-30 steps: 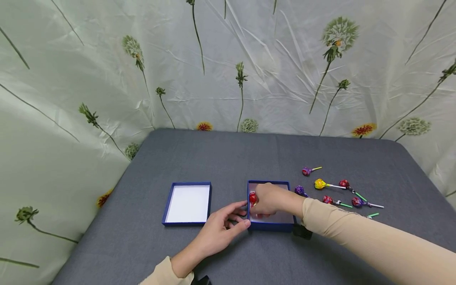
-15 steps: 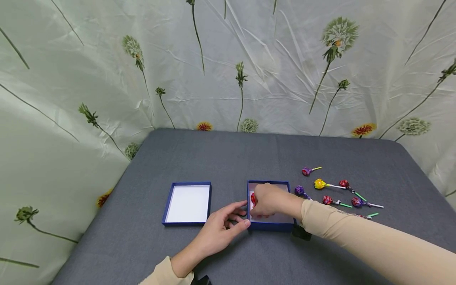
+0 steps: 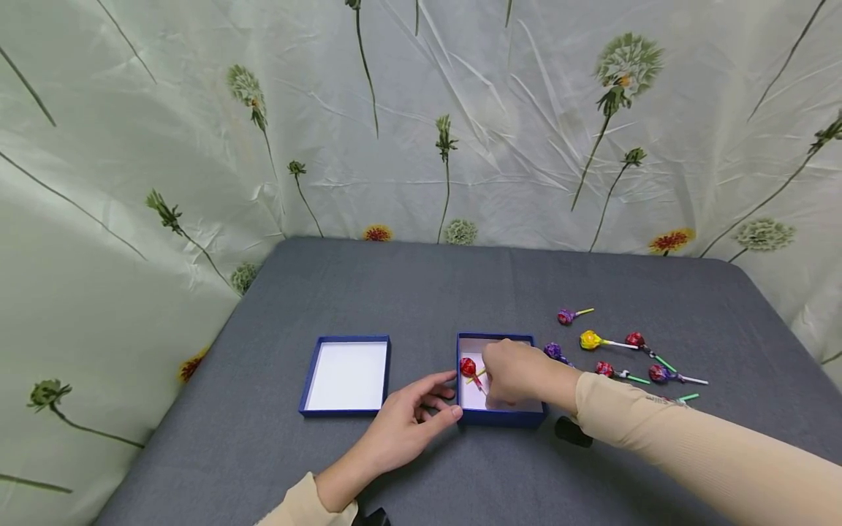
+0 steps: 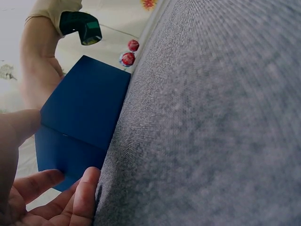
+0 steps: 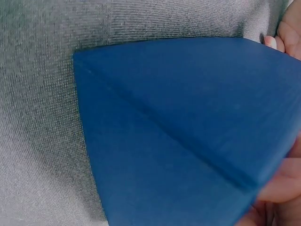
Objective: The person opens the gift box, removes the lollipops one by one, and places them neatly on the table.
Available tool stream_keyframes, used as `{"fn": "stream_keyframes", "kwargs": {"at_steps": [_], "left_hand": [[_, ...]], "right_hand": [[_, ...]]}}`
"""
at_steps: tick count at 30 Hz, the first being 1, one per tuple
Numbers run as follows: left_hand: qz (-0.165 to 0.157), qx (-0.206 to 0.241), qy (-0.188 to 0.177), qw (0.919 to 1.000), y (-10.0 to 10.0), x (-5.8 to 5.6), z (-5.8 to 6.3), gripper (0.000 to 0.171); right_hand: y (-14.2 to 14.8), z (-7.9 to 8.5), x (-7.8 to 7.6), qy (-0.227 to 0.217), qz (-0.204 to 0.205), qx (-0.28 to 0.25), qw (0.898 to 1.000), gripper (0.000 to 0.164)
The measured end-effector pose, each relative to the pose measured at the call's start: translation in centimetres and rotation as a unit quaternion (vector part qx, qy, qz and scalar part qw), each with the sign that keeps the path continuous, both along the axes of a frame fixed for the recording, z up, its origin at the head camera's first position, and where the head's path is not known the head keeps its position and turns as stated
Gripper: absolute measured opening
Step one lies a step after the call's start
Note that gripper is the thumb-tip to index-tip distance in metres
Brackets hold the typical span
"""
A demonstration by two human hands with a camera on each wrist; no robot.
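Observation:
A blue box [image 3: 503, 418] with a white inside stands near the middle of the grey table. My left hand [image 3: 411, 427] touches its left front corner, thumb at the front and relaxed fingers beside the left wall. Over the box's interior is my right hand [image 3: 516, 372], its fingers bent down; the fingertips are hidden, so whether they pinch anything does not show. Left of it in the box lies a red lollipop [image 3: 468, 367], crossed by a yellow stick [image 3: 476, 376] that runs toward the hand. In the right wrist view, the box wall [image 5: 164, 127] hides most of the right fingers.
To the left lies a shallow blue-rimmed lid [image 3: 347, 376], white inside face up. Several wrapped lollipops are scattered right of the box, among them a yellow one [image 3: 590, 340] and a purple one [image 3: 566, 316]. A flowered curtain [image 3: 421, 146] hangs behind the table.
My right hand has shifted slightly right within the box, uncovering the red lollipop and the yellow stick. The left hand, box and lid have stayed put.

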State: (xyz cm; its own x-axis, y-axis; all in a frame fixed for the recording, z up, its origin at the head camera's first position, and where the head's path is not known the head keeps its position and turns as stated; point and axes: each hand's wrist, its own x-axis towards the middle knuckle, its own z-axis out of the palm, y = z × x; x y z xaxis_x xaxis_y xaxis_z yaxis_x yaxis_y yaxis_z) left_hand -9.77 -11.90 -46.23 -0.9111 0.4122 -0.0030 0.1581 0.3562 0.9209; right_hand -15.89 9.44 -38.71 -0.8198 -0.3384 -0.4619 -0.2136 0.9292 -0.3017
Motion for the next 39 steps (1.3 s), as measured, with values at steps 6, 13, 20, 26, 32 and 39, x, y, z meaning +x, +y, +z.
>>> {"fn": "stream_keyframes", "kwargs": {"at_steps": [6, 13, 20, 26, 32, 39], "left_hand": [[0.002, -0.001, -0.003, 1.0, 0.0, 0.0, 0.0, 0.051], [0.001, 0.001, -0.012, 0.9999, 0.0, 0.0, 0.0, 0.051], [0.0, 0.003, -0.019, 0.9998, 0.1, 0.0, 0.1, 0.05], [0.002, 0.003, -0.019, 0.9998, 0.0, 0.0, 0.0, 0.05], [0.003, 0.001, -0.014, 0.9999, 0.1, -0.1, 0.1, 0.05], [0.006, 0.0, -0.012, 0.9999, 0.1, -0.1, 0.0, 0.05]], "right_hand": [[0.2, 0.1, 0.1, 0.008, -0.001, -0.002, 1.0, 0.028], [0.5, 0.4, 0.3, 0.032, 0.004, -0.012, 0.999, 0.026], [0.8, 1.1, 0.2, 0.05, 0.004, -0.022, 0.998, 0.022], [1.5, 1.4, 0.3, 0.056, -0.005, -0.047, 0.997, 0.022], [2.3, 1.8, 0.2, 0.058, -0.021, -0.1, 0.993, 0.026], [3.1, 2.0, -0.3, 0.065, -0.033, -0.133, 0.988, 0.024]]}}
